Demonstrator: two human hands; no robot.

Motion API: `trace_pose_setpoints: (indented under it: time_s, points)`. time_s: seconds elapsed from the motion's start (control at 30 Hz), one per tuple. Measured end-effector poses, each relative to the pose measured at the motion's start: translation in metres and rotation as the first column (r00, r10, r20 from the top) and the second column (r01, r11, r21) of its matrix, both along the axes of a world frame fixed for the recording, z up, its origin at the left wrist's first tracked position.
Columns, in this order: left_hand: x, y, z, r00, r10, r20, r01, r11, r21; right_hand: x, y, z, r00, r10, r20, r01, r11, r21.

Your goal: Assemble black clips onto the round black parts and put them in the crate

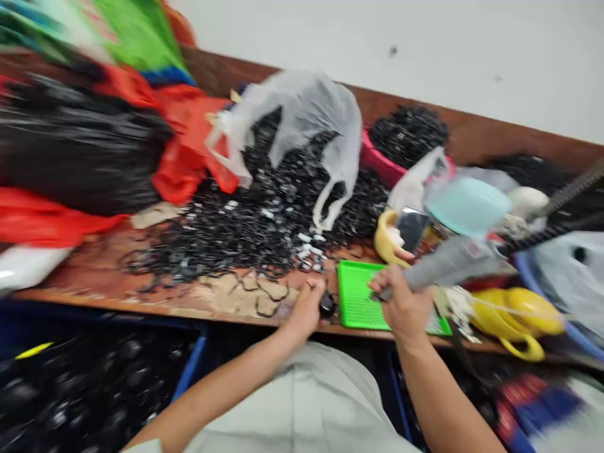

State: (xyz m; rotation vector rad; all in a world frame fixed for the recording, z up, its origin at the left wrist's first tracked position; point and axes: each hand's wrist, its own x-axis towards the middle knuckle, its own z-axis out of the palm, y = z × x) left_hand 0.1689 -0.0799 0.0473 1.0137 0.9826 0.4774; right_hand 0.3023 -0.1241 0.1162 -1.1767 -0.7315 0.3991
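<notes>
My left hand (306, 308) is closed at the front edge of the workbench, its fingers on a small round black part (326, 305). The exact kind of that part is too blurred to make out. Wrapped in my right hand (408, 306) is a grey electric screwdriver (446, 263), tilted so its tip points left toward the black part. The tip and the part are apart. Below the screwdriver lies a bright green tray (361, 296), partly covered by my right hand. Loose black pieces (245, 229) with a few white ones (309, 248) are heaped behind my left hand.
A translucent plastic bag (321, 107) spills onto the black heap. Behind it stands a pink basket (377, 160) of black pieces. Yellow cups (516, 311), a pale blue bowl (467, 204) and a coiled cord (570, 192) crowd the right. A black bag (75, 145) fills the left.
</notes>
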Motion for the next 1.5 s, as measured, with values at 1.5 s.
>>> trace_pose_setpoints:
  time_s: [1.5]
  points:
    - [0.003, 0.010, -0.009, 0.990, -0.128, 0.062, 0.119, 0.984, 0.129, -0.007, 0.024, -0.018, 0.967, 0.164, -0.194, -0.176, 0.983, -0.043]
